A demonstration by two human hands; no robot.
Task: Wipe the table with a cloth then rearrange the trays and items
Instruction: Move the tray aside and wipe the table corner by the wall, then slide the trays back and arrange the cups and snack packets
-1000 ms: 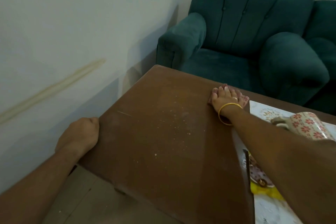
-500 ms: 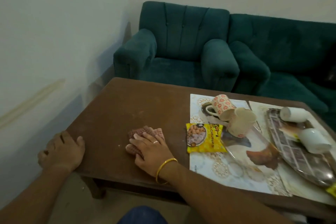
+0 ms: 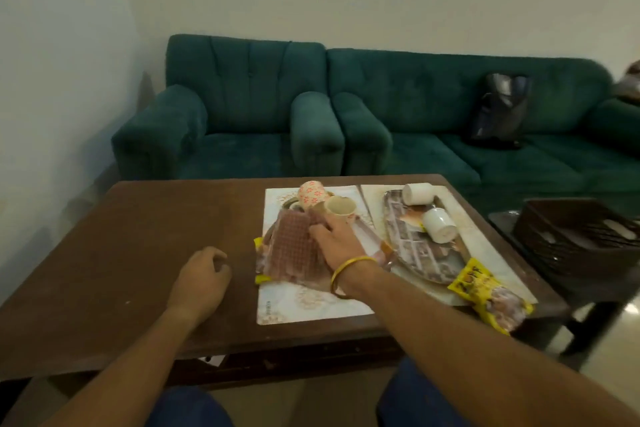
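Observation:
My right hand [image 3: 337, 241] grips a pinkish checked cloth [image 3: 292, 250] and holds it over the left tray and a yellow snack packet [image 3: 259, 243], hiding most of both. Just beyond it lie a floral mug [image 3: 311, 194] and a beige mug [image 3: 341, 207] on their sides. The right oval tray [image 3: 412, 243] carries two white cups [image 3: 417, 192] [image 3: 439, 224], tipped over. Another yellow snack packet [image 3: 488, 295] sits at the table's right front corner. My left hand [image 3: 202, 276] rests loosely curled on the bare brown table [image 3: 138, 239], holding nothing.
Two pale placemats [image 3: 301, 307] lie under the trays. A dark green armchair [image 3: 242, 121] and sofa [image 3: 485, 135] stand behind the table, with a dark bag [image 3: 498, 111] on the sofa. A dark basket [image 3: 575, 236] sits on a side table at right. A wall runs along the left.
My right hand has carried the cloth from the table's left part rightwards onto the left tray area. My left hand left the table's edge and came onto the tabletop. The view swung right.

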